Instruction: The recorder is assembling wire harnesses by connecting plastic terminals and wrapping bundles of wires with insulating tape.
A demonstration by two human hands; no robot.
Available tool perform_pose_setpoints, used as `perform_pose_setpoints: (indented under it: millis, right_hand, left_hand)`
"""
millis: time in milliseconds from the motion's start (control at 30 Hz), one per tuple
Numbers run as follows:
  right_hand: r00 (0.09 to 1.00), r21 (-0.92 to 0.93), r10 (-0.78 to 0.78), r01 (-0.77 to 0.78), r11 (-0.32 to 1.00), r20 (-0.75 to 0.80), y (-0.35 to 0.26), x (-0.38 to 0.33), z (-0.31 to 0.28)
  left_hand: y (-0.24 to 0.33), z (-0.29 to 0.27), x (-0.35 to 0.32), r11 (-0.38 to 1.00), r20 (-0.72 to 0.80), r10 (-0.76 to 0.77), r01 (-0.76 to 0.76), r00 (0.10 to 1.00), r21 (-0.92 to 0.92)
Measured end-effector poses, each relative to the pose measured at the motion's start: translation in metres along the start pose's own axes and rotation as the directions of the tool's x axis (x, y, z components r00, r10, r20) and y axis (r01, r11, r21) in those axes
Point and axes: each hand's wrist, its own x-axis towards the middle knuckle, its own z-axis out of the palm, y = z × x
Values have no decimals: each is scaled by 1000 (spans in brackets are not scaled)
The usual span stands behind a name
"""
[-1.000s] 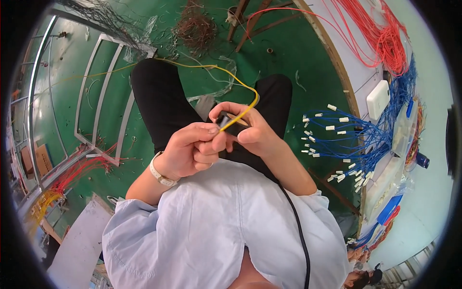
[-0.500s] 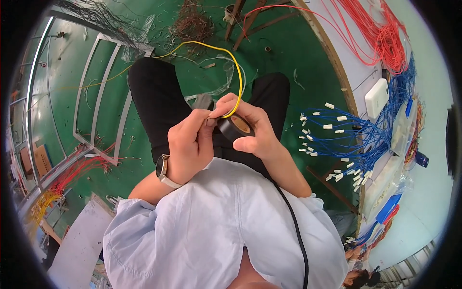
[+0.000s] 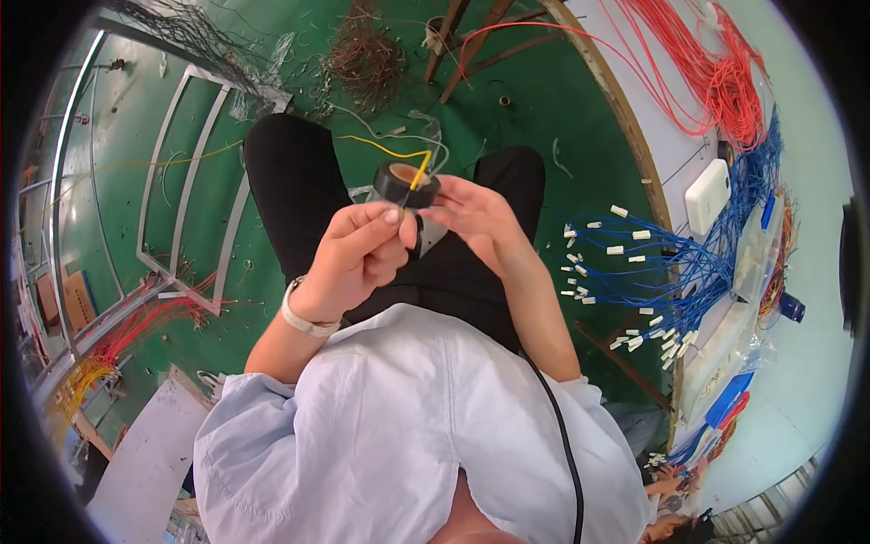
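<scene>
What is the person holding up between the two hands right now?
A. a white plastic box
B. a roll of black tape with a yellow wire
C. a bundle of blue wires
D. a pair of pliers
B: a roll of black tape sits at the fingertips of the left hand and right hand, with a yellow wire running to it.

Both hands meet over the lap: the left hand and right hand hold a black tape roll with a yellow wire; blue wires lie nearby.
</scene>
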Motion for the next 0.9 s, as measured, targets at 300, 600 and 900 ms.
perform_pose_setpoints:
  millis: [300, 600, 900]
  right_hand:
    - [964, -199, -63, 117, 973, 258, -7, 39, 8]
    - [988, -189, -147, 134, 973, -55, 7, 17, 29]
    - [999, -45, 23, -21, 999, 39, 25, 4, -9]
  left_hand:
    - [8, -2, -6, 704, -175, 271, -71, 947, 706]
    - [-15, -26, 15, 145, 27, 712, -185, 701, 972]
    - [-7, -19, 1, 998, -143, 44, -49, 989, -34]
